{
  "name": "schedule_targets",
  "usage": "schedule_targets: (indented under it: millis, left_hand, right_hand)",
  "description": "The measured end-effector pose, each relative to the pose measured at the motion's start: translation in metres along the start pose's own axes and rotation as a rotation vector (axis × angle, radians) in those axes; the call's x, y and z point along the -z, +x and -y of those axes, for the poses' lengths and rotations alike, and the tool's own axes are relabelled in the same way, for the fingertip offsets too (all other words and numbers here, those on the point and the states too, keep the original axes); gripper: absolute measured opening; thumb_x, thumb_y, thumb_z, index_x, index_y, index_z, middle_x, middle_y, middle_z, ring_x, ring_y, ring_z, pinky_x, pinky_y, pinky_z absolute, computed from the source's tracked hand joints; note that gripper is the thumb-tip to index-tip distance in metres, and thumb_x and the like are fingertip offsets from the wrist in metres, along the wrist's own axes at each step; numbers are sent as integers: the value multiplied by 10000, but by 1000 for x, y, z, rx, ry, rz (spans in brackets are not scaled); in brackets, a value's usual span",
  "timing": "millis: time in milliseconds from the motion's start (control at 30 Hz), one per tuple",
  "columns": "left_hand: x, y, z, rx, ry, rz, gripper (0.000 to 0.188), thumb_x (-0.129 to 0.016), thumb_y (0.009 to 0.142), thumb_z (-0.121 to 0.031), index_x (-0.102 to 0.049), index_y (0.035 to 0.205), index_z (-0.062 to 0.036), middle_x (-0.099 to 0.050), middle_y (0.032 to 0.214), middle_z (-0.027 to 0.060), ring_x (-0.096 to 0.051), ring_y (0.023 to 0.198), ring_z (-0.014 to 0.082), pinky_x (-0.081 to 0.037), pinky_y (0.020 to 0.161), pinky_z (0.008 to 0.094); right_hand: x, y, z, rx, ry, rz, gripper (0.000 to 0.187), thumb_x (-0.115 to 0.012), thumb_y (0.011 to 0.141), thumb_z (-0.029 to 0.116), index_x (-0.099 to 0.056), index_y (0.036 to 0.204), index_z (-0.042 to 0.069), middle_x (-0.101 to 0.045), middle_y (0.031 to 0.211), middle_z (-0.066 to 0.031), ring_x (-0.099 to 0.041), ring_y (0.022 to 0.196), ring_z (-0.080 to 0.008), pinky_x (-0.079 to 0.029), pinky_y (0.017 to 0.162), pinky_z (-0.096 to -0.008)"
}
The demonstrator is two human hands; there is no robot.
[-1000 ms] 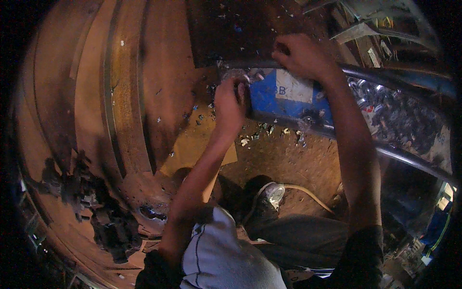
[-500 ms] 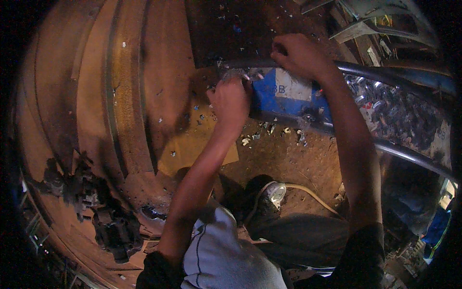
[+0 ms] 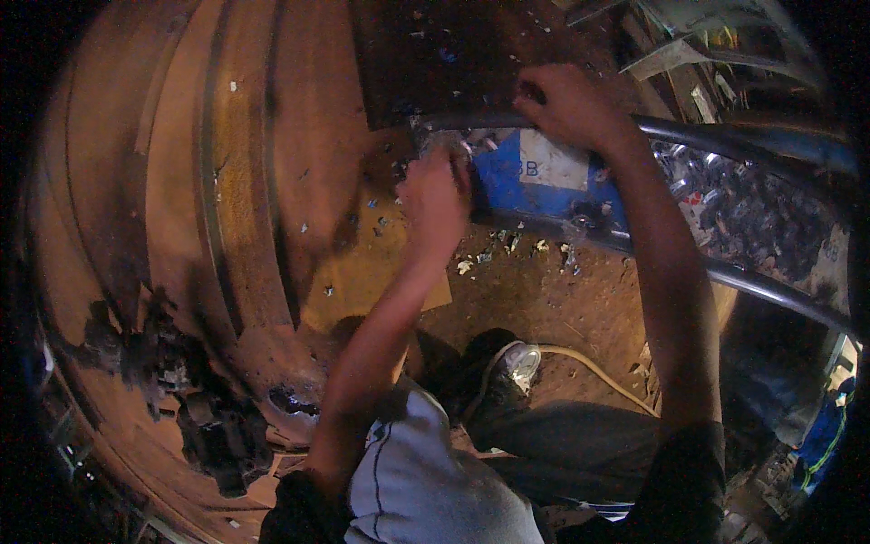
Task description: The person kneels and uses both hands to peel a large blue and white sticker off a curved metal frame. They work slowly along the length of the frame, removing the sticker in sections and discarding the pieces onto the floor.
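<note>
Left hand (image 3: 435, 201) lower now, at blue panel (image 3: 507, 186) edge, right hand (image 3: 566, 104) on metal rail (image 3: 725, 140).

panel (image 3: 507, 177): bright blue, with a white label patch
frame tube (image 3: 725, 136): dark grey, faint sheen
scraps in frame (image 3: 752, 208): silvery grey, flecks of red and white
ground (image 3: 544, 299): reddish brown, dotted with pale bits
cardboard sheet (image 3: 362, 281): tan yellow
hose (image 3: 589, 367): cream
shoe (image 3: 512, 367): grey-white
cloth on knee (image 3: 426, 471): pale grey with a dark stripe
curved boards (image 3: 245, 181): orange-brown, banded
</note>
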State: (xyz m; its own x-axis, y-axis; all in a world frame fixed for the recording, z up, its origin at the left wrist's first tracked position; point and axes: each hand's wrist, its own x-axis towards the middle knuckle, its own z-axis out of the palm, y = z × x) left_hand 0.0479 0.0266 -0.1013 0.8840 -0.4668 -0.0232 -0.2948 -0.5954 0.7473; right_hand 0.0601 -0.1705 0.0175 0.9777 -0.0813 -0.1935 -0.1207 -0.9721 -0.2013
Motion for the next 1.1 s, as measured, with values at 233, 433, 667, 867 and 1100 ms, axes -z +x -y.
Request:
schedule_targets:
  millis: [233,433,667,867,1100]
  left_hand:
    - [13,-6,10,-2,-66,-37,215,-629,889,-193,-674,1087,-122,-687,1034,93,-630,933,297,-441,807,477]
    - [16,-5,-4,-71,167,-52,278,-683,807,-144,-702,1084,-159,-682,1112,63,-616,1013,268,-400,896,491]
    - [3,-15,9,-149,45,-129,426,-704,727,-50,-694,1137,-166,-660,1168,68,-628,1013,278,-398,916,474]
    - [-12,-23,7,-132,-133,-194,439,-665,749,2,-662,1173,-111,-632,1162,115,-632,973,334,-484,828,423]
    - [-14,-20,9,-160,-189,-208,426,-651,733,41,-659,1146,-60,-627,1110,142,-635,924,366,-520,783,422]
  right_hand:
    - [-3,2,1,-14,-44,2,245,-655,839,225,-651,955,8,-674,906,-215,-649,884,-397,-507,808,-459]
    - [-1,0,1,-13,-1,16,236,-652,839,218,-651,945,7,-669,890,-215,-647,879,-399,-506,804,-459]
    - [1,0,4,-21,19,16,240,-654,839,223,-651,944,7,-676,902,-204,-652,889,-382,-506,815,-459]
    - [2,0,5,-48,4,61,258,-647,844,248,-654,954,15,-676,925,-206,-648,916,-383,-503,828,-466]
    - [-2,1,-1,6,-13,20,278,-647,837,254,-650,961,5,-673,924,-216,-646,903,-393,-498,818,-470]
